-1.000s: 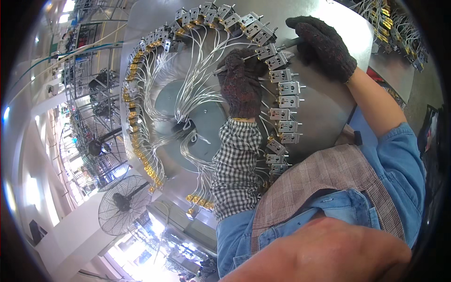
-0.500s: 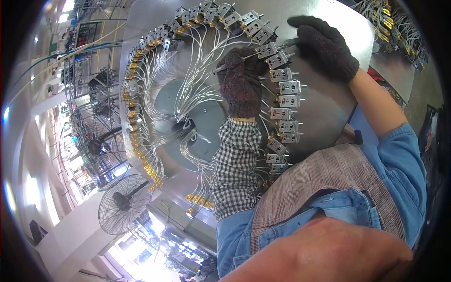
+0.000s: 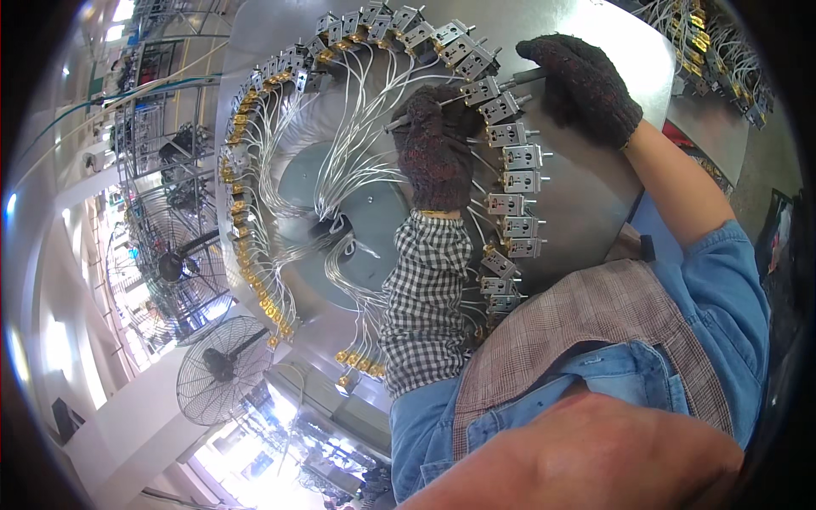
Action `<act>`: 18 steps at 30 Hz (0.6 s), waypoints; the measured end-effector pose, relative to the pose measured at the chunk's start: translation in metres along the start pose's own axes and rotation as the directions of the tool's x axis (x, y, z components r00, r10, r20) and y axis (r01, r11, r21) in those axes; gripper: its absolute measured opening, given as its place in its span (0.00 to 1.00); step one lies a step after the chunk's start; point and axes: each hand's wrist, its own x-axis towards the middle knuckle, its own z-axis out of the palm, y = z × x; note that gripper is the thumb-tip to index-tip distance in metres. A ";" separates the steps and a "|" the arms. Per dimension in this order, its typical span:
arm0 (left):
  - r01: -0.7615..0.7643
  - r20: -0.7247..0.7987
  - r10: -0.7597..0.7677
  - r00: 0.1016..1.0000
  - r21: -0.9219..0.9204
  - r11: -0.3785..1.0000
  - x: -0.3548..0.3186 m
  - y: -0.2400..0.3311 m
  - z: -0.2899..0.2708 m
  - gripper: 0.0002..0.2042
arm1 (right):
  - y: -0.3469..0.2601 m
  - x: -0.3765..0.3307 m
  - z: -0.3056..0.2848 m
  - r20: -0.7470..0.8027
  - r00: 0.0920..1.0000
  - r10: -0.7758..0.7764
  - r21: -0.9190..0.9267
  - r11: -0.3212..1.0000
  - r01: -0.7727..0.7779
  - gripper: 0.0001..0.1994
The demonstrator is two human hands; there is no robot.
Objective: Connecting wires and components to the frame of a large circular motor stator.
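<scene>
A ring of small silver metal boxes [image 3: 521, 156] with short shafts and brass-coloured parts lies on a shiny metal table [image 3: 586, 204]. White wires [image 3: 361, 127] run from them to the middle. My left hand [image 3: 433, 153], in a dark knitted glove, is closed around a thin metal rod [image 3: 396, 124] inside the ring. The rod points toward a box [image 3: 480, 90] on the right of the ring. Outside the ring, my right hand [image 3: 586, 89], gloved too, is closed on a dark slim cylinder [image 3: 529, 76] lined up with that box's shaft. Its fingertips are partly hidden.
A grey round plate [image 3: 297, 174] sits at the ring's centre. More wired parts [image 3: 718, 59] lie on another surface at the far right. Standing fans [image 3: 223, 364] and metal racks are on the left. My apron [image 3: 569, 319] is close to the table's near edge.
My right hand has shifted slightly left and down, its fingers a little closer around the dark cylinder. My left hand has barely moved.
</scene>
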 end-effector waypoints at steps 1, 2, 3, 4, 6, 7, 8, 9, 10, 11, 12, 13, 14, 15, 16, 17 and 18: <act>0.038 0.010 -0.037 0.999 -0.085 0.996 0.001 0.000 -0.002 0.09 | -0.001 0.000 -0.002 0.011 1.000 0.029 0.017 0.999 -0.029 0.26; 0.038 0.012 -0.037 0.999 -0.085 0.996 0.002 0.000 -0.004 0.09 | -0.002 -0.001 -0.003 0.023 0.998 0.058 0.034 0.998 -0.058 0.26; 0.079 0.047 -0.075 0.996 -0.087 0.993 0.003 0.002 -0.005 0.10 | -0.002 -0.001 -0.001 0.021 0.998 0.056 0.034 0.998 -0.057 0.26; 0.120 0.081 -0.113 0.990 -0.088 0.989 0.004 0.004 -0.004 0.10 | -0.002 -0.001 0.000 -0.004 0.998 0.069 0.116 0.991 -0.068 0.25; 0.017 0.022 -0.018 1.000 0.047 0.999 0.000 -0.001 0.005 0.11 | 0.000 -0.001 0.001 -0.024 0.996 0.084 0.197 0.977 -0.077 0.25; -0.079 -0.025 0.085 0.996 0.185 0.980 -0.002 -0.003 0.008 0.12 | 0.003 0.001 -0.001 -0.028 0.998 -0.048 0.135 0.990 0.051 0.24; -0.080 -0.028 0.087 0.996 0.185 0.979 -0.002 -0.002 0.005 0.12 | 0.006 0.002 -0.003 -0.023 0.984 -0.178 0.073 0.981 0.180 0.22; -0.054 0.011 0.053 0.999 0.137 0.989 0.000 0.000 0.002 0.11 | 0.008 0.002 -0.003 -0.025 0.984 -0.178 0.073 0.981 0.179 0.22; -0.025 0.052 0.020 0.998 0.089 0.996 0.001 0.000 0.000 0.11 | 0.011 0.002 -0.002 -0.047 0.912 -0.408 -0.271 0.884 0.381 0.21; -0.025 0.054 0.020 0.998 0.090 0.996 0.000 0.000 -0.001 0.11 | 0.014 0.002 -0.002 0.015 0.793 -0.608 -0.579 0.642 0.503 0.20; 0.023 -0.001 -0.023 1.000 0.040 0.999 -0.001 0.002 0.003 0.11 | 0.018 0.002 -0.002 0.012 0.794 -0.608 -0.580 0.642 0.501 0.20; 0.068 -0.054 -0.069 0.996 -0.012 0.998 -0.002 0.003 0.005 0.11 | 0.023 0.002 -0.002 -0.043 0.864 -0.501 -0.380 0.808 0.449 0.19; 0.069 -0.052 -0.070 0.996 -0.010 0.998 -0.001 0.002 0.005 0.11 | 0.025 0.002 -0.002 -0.068 0.924 -0.377 -0.155 0.919 0.364 0.19; 0.065 -0.043 -0.066 0.997 -0.021 0.998 -0.001 0.002 0.006 0.11 | 0.017 0.001 -0.003 -0.061 0.924 -0.377 -0.151 0.919 0.365 0.19; 0.060 -0.029 -0.061 0.998 -0.031 0.998 -0.001 0.003 0.005 0.10 | 0.005 0.000 -0.002 -0.049 0.979 -0.196 -0.004 0.981 0.196 0.20; 0.057 -0.033 -0.058 0.998 -0.031 0.998 -0.002 0.003 0.004 0.10 | -0.002 -0.001 -0.001 -0.010 1.000 -0.010 0.138 0.990 0.011 0.21; 0.066 -0.015 -0.067 0.998 -0.030 0.997 -0.002 0.003 0.005 0.10 | 0.002 -0.001 -0.004 -0.013 1.000 -0.009 0.137 0.991 0.011 0.21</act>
